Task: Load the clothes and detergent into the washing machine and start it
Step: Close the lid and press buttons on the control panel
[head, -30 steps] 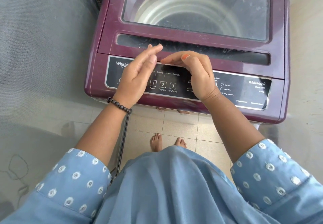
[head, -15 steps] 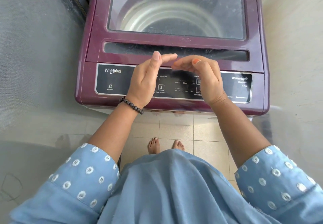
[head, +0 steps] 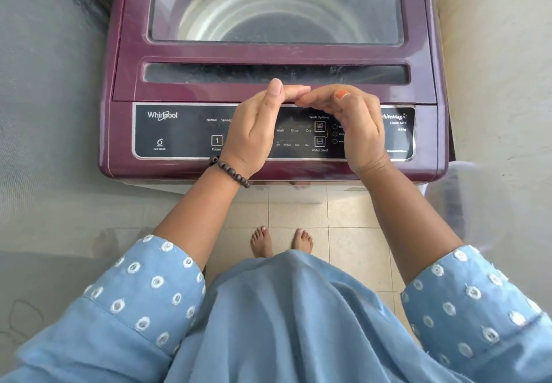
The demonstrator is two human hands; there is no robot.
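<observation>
With the lid (head: 274, 51) closed over an apparently empty drum (head: 268, 9), both empty hands, left (head: 254, 126) and right (head: 355, 126), hover loosely open above the washing machine's control panel (head: 167, 132); loading and starting remain undone, clothes and detergent unseen.

Left hand (head: 254, 132) and right hand (head: 355, 126) closed in: fingertips were apart a second ago, now they touch, left fingers (head: 294, 90) over right. Both sit right of where they were on the panel (head: 179, 132); Power button (head: 217, 140) now uncovered, left of fingers.
</observation>
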